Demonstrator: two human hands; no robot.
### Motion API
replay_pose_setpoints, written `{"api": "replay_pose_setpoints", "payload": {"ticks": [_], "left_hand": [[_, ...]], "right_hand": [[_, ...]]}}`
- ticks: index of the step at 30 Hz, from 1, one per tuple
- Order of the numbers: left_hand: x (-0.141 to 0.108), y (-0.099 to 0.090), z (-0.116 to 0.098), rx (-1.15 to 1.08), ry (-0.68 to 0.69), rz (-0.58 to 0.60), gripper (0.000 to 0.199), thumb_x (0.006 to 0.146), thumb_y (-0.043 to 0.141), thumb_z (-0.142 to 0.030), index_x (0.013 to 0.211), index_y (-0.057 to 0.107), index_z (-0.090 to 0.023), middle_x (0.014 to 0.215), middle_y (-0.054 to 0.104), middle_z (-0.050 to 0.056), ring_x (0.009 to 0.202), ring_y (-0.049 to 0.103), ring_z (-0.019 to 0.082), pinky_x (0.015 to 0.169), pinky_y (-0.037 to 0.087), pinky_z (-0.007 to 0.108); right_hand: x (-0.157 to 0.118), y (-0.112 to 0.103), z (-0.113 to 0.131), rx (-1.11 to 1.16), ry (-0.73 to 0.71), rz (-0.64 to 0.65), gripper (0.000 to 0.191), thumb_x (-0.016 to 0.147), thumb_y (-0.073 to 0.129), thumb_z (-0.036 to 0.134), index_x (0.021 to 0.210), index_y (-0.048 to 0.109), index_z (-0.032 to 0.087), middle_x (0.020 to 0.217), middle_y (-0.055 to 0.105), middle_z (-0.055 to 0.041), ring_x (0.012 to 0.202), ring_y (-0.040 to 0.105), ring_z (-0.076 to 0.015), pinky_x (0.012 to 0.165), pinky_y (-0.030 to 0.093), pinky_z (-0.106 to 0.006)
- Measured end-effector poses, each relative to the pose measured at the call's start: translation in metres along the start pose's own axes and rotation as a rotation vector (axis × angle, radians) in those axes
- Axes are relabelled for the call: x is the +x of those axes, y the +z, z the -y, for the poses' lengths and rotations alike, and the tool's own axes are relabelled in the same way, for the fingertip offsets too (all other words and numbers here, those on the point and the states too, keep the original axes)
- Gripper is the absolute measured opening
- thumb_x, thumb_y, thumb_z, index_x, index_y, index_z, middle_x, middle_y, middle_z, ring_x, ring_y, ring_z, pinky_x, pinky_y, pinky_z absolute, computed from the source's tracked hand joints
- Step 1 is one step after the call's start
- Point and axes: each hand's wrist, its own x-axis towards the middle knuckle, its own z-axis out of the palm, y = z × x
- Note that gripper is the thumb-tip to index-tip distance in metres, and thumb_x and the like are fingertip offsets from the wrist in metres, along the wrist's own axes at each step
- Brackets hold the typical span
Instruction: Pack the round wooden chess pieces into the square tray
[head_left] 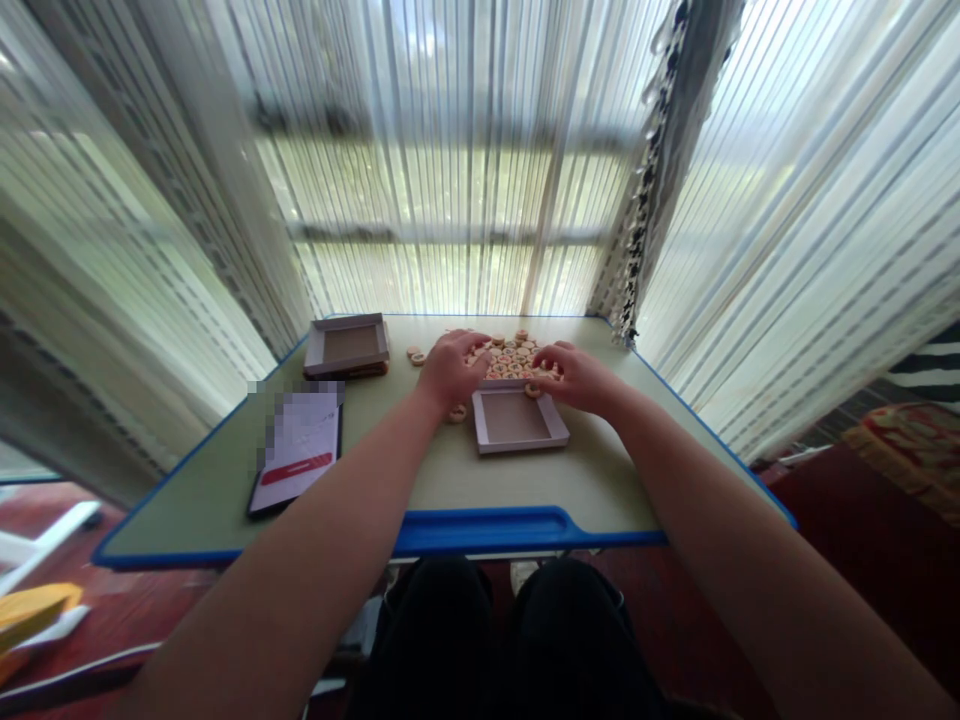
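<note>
Several round wooden discs [511,358] lie in a cluster near the middle of the table. My left hand [456,366] rests at the cluster's left side, fingers spread over the discs. On the right side, my right hand [568,374] has its fingers apart and curved by the discs. Just below the cluster lies an open, shallow box [521,447], its inside bare. One disc [532,390] sits at the box's far edge, near my right fingertips. Other loose discs [457,413] lie below my left hand, and a few [416,355] lie to its left.
A second shallow box [346,345] stands at the table's back left. A tablet [296,450] with a partly blurred screen lies near my left forearm. The table [480,487] has a raised blue front edge, and curtains [450,180] hang behind it.
</note>
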Motion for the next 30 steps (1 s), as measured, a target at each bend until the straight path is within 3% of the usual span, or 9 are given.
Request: {"api": "replay_pose_setpoints", "payload": {"ticks": [7,14,18,24,30], "left_hand": [[0.003,0.003,0.018,-0.102,-0.12,-0.192,0.033,0.08,0.043,-0.027,0.107,0.054,-0.013,0.099,0.059,0.009,0.082,0.057,0.013,0.072,0.049,0.025],[0.006,0.006,0.027,0.018,-0.102,-0.16,0.025,0.08,0.042,-0.022,0.095,0.061,-0.015,0.092,0.062,0.008,0.086,0.056,0.016,0.079,0.046,0.029],[0.006,0.004,0.023,0.064,-0.05,-0.095,0.024,0.08,0.042,-0.023,0.091,0.062,-0.016,0.091,0.063,0.007,0.088,0.056,0.016,0.082,0.043,0.03],[0.006,0.008,0.023,0.14,-0.071,-0.042,0.023,0.079,0.043,-0.022,0.089,0.063,-0.017,0.089,0.064,0.006,0.088,0.056,0.017,0.085,0.041,0.031],[0.005,0.008,0.022,0.156,-0.053,-0.016,0.024,0.077,0.043,-0.022,0.087,0.064,-0.016,0.088,0.065,0.007,0.087,0.056,0.018,0.084,0.042,0.031]], "right_hand": [[0.003,0.008,-0.001,-0.057,0.047,-0.186,0.021,0.074,0.047,0.021,0.087,0.064,0.019,0.088,0.057,-0.0062,0.085,0.052,-0.0172,0.08,0.038,-0.029],[0.055,0.013,-0.01,-0.239,0.069,0.044,0.023,0.069,0.053,0.024,0.087,0.067,0.021,0.093,0.062,-0.0056,0.086,0.055,-0.0178,0.082,0.038,-0.028],[0.079,0.022,-0.022,-0.266,0.022,0.015,0.028,0.073,0.049,0.028,0.094,0.066,0.021,0.1,0.063,-0.0048,0.094,0.054,-0.0187,0.089,0.034,-0.032],[0.078,0.033,-0.043,-0.232,0.05,0.074,0.026,0.071,0.046,0.019,0.081,0.07,0.021,0.097,0.065,-0.0034,0.093,0.055,-0.0195,0.086,0.037,-0.029],[0.07,0.034,-0.043,-0.263,0.025,0.039,0.033,0.072,0.046,0.018,0.099,0.065,0.019,0.106,0.061,-0.0057,0.096,0.052,-0.02,0.088,0.036,-0.03]]}}
